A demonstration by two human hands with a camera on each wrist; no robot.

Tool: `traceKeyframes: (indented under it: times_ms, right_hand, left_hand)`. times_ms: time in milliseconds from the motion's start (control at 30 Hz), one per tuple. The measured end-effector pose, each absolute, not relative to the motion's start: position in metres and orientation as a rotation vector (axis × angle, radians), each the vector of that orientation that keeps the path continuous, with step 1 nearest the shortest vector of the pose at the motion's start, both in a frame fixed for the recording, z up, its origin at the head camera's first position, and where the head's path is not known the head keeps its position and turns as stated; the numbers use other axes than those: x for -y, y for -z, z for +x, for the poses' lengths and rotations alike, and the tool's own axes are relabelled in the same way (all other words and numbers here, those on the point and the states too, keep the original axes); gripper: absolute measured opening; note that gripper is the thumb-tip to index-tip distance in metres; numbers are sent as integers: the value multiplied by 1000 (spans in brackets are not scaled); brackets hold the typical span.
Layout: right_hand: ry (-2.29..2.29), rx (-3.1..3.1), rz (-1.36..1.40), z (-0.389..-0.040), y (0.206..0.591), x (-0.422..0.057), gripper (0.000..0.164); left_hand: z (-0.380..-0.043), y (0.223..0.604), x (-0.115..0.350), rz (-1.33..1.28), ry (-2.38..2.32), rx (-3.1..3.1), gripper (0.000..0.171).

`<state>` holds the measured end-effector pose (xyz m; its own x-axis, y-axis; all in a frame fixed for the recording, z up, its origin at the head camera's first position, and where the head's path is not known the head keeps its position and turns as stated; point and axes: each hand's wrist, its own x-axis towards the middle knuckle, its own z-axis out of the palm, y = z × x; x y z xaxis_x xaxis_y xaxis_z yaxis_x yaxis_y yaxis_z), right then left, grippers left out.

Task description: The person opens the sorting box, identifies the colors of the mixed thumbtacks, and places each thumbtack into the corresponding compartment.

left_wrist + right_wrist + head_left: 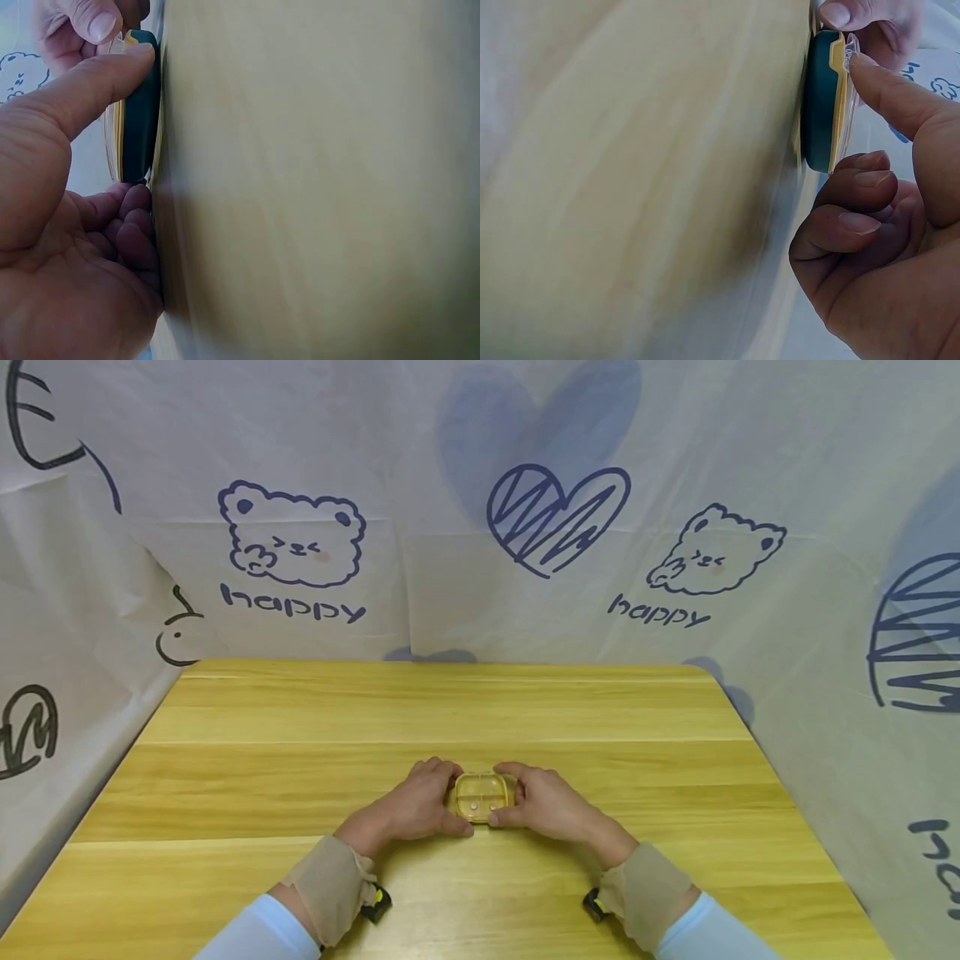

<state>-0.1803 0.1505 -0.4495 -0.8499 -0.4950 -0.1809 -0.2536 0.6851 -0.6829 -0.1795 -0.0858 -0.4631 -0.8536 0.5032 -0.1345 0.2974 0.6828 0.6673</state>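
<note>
A small pill box point(482, 786) lies flat on the table, its yellow tray split into compartments under a clear lid. Small white tablets point(474, 807) show in the front compartments. In the left wrist view the dark green base point(141, 112) is seen edge-on against the tabletop. My left hand point(416, 802) holds the box's left side, thumb at the front edge and curled fingers at the far left. From the right, my right hand point(551, 802) grips it, with its thumb point(885, 86) against the clear lid's point(850, 97) front edge.
The wooden table point(480, 710) has rounded far corners. White cloth point(420, 443) with blue bear and heart drawings hangs behind it and along both sides. Each wrist wears a beige wrap point(330, 889) with a small black device point(377, 904).
</note>
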Motion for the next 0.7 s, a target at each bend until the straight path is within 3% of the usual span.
traceKeyframes:
  times_ms: [300,700]
  right_hand:
    - [969,-2546,-598,-181,454,-152,76]
    - [940,-2545,-602,-181,453,-152,78]
  left_hand:
    - [-180,466,89,645,-989,-2561,80]
    - [-180,464,90,644,-1025,-2538,72]
